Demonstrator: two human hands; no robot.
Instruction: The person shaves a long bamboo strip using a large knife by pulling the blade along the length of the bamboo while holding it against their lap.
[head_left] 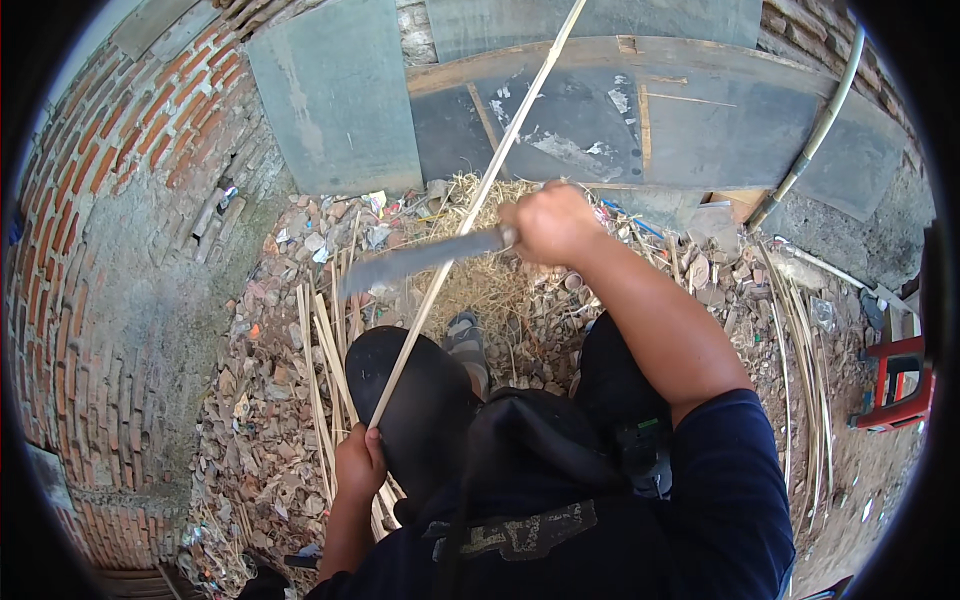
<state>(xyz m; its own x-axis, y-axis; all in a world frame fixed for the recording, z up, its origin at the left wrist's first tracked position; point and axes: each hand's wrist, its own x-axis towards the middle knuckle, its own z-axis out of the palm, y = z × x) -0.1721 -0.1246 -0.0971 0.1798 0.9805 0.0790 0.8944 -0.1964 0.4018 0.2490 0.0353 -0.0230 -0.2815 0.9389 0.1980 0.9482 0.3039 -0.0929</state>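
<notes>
A long, pale bamboo strip point(500, 155) slants from beside my left thigh up past the top edge of the view. My left hand point(358, 462) is closed around its lower end, next to my left knee. In my right hand point(553, 226) is the handle of a machete point(425, 258), gripped in a fist. Its dark, broad blade points left, slightly blurred, and crosses the strip about midway. Whether the edge touches the strip I cannot tell. Thin shavings point(480, 290) lie heaped on the ground beneath the blade, around my shoe point(465, 345).
More bamboo strips point(318, 380) lie by my left leg, and another bundle point(805, 350) lies to the right. Rubble point(265, 420) covers the ground. A brick wall point(110, 250) stands left, grey panels point(340, 100) ahead. A red plastic stool point(895, 385) sits far right, near a leaning pole point(810, 150).
</notes>
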